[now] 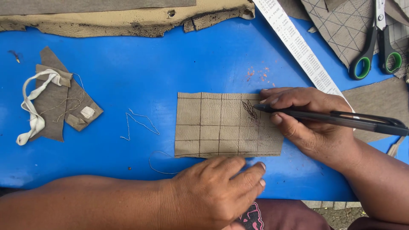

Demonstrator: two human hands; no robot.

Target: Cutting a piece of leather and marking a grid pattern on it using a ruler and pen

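A: Drawing on leather piece, centre of blue table. Right hand closed round black pen, tip down on small leaf sketch near top right corner.

B: Left hand?

A: Flat, fingers loosely spread, gripping nothing; fingertips pressing table just below piece's bottom edge, touching or nearly so. Can't tell which.

B: Lie of the piece?

A: Rectangle w/ inked grid, long axis left-right, straight ahead of both hands. Rt hand nearer the sketch, overlapping right edge. Pen shaft pointing off to the right, roughly parallel w/ long axis.

B: Surroundings?

A: Blue top scuffed, few orange specks above the piece. Loose threads left of it. Further left, leather scraps w/ white cloth strip. White ruler running diagonally behind rt hand. Green-handled scissors top right on quilted leather sheet. Foam-backed material along far edge. Bit of paving visible bottom right, so prob. outdoors.
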